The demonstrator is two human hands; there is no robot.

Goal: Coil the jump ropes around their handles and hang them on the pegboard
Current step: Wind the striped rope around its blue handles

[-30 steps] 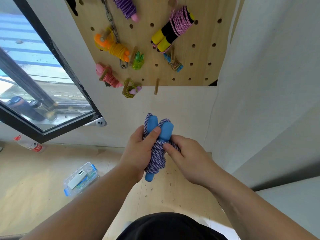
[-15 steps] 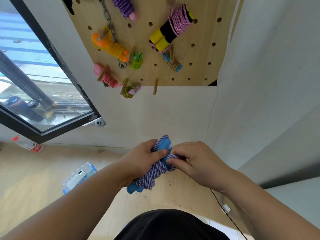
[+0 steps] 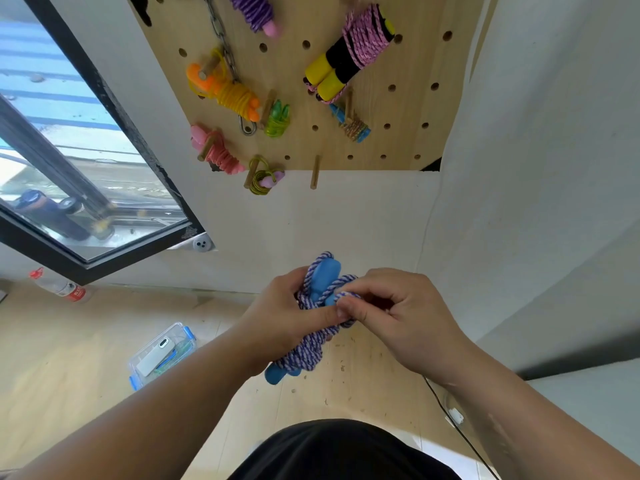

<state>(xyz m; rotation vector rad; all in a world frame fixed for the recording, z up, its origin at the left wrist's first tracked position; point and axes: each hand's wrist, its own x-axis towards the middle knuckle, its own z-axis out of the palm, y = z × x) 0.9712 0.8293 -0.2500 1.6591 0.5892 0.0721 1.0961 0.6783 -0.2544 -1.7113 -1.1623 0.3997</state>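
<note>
Here your left hand grips the coiled jump rope around its blue handles. Your right hand pinches a rope strand.

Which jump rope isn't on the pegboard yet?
The blue-handled rope with the purple-white cord: the left hand grips it and the right hand pinches its cord. The others all hang on the pegboard.

Home room: wooden pegboard of ropes (window beside).
</note>
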